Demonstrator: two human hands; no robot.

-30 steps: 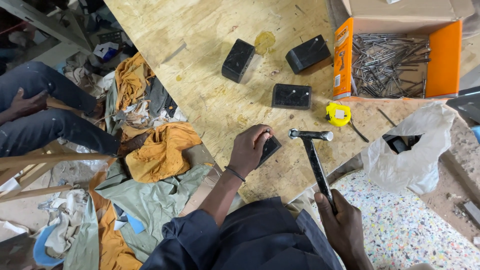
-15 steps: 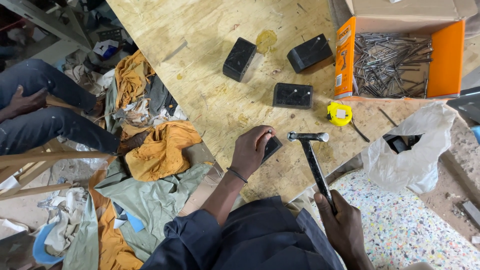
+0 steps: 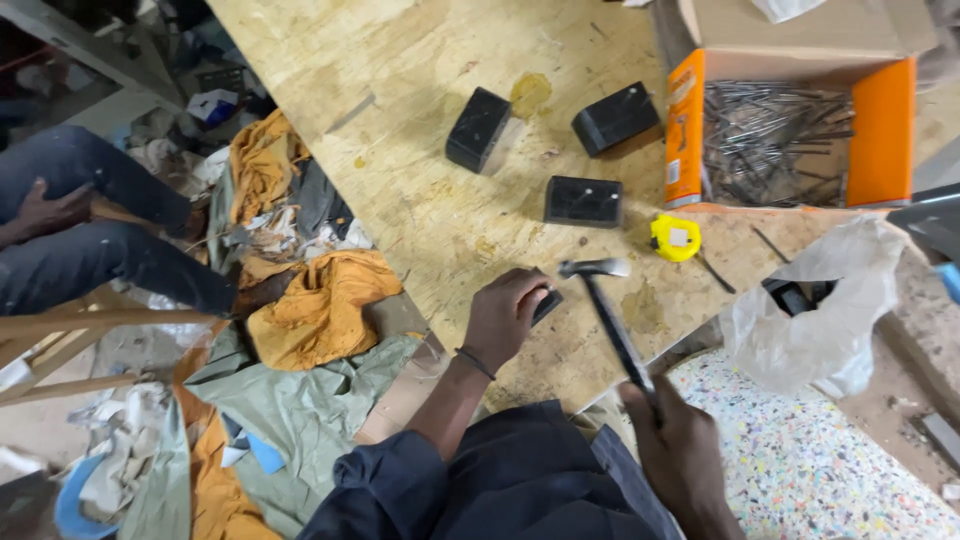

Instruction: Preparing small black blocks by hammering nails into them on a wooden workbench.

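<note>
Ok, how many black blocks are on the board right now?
4: one upper left, one beside the nail box, one below those, one mostly covered under the left hand. More may sit inside the white bag.

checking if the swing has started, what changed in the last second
Very little. The hammer's metal head has edged slightly towards the left hand, which still covers a small black block on the plywood bench. The right hand keeps its grip on the dark hammer handle. The three other black blocks, yellow tape measure and orange box of nails have not moved.
</note>
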